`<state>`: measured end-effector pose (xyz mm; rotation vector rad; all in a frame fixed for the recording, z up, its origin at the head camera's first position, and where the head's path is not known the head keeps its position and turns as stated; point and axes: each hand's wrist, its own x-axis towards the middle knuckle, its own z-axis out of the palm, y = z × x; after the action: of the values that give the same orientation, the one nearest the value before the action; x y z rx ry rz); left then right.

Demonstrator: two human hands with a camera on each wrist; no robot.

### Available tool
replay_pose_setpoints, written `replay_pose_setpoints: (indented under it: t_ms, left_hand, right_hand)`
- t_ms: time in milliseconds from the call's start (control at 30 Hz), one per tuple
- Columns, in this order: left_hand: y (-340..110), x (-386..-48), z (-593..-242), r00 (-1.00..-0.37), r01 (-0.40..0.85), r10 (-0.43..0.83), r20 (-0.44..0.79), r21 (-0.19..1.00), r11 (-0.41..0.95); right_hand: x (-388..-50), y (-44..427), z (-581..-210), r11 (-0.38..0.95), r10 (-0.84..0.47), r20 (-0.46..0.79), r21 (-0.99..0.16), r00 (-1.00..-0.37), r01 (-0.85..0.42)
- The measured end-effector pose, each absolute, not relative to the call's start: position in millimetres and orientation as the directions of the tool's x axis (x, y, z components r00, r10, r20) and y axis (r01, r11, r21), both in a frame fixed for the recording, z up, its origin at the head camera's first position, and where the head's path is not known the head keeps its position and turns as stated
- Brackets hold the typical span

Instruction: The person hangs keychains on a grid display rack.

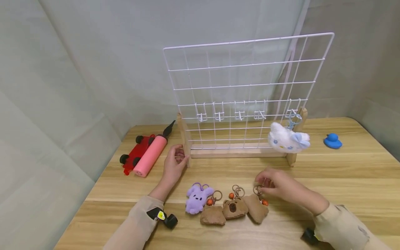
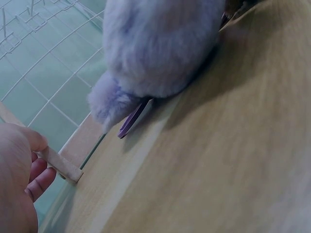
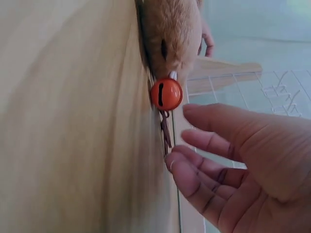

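My left hand (image 1: 175, 161) grips the left wooden foot (image 1: 185, 139) of a white wire grid rack (image 1: 229, 85); in the left wrist view the thumb lies along the wooden foot (image 2: 63, 165). Fingers parted and bent, my right hand (image 1: 276, 184) is at the key ring of the rightmost brown plush keychain (image 1: 257, 208). In the right wrist view, that hand's fingertips (image 3: 177, 165) are at the ring below an orange bell (image 3: 166, 94), with the thumb apart; contact is unclear. Two more brown plush keychains (image 1: 235, 208) and a purple plush keychain (image 1: 196, 199) lie beside it.
Several white hooks (image 1: 240, 114) line the grid. A white plush cat head with a blue bow (image 1: 287, 139) hangs from the rightmost hook. At left lie a pink pump (image 1: 150, 156) and a red toy car (image 1: 137, 152). A blue toy duck (image 1: 332, 141) sits at right.
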<state>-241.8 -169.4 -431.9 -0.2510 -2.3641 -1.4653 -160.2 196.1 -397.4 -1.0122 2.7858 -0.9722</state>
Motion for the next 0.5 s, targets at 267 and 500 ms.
replay_pose_setpoints:
  t_ms: [267, 500]
  left_hand:
    - [-168.5, -241.7, -431.1, -0.923, 0.328, -0.031, 0.383, 0.827, 0.456]
    - [-168.0, -240.5, -429.7, -0.926, 0.322, -0.039, 0.376, 0.837, 0.442]
  right_hand:
    - [-159.0, 192.4, -405.3, 0.632, -0.587, 0.167, -0.518, -0.792, -0.577]
    - [-157.7, 190.6, -405.1, 0.631, -0.574, 0.148, -0.546, -0.805, -0.551]
